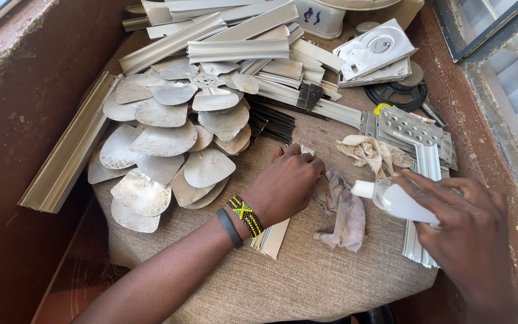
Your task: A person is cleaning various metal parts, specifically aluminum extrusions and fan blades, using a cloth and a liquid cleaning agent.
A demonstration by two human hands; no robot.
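Note:
My left hand (286,183) rests knuckles-up on a pale metal strip (274,237) that lies on the cloth-covered table (307,282), fingers curled down on it. A beaded bracelet and a dark band circle that wrist. My right hand (469,231) grips a small clear plastic bottle (394,199) with a white cap, tipped sideways with the cap toward a grey rag (344,211) lying between the two hands. The strip's far end is hidden under my left hand.
Several metal fan blades (163,150) are piled at the left. Stacked aluminium profiles (235,42) fill the back, a long one (67,156) hangs off the left edge. A second rag (373,153), perforated plates (412,127) and dark discs (400,93) sit at right near the window.

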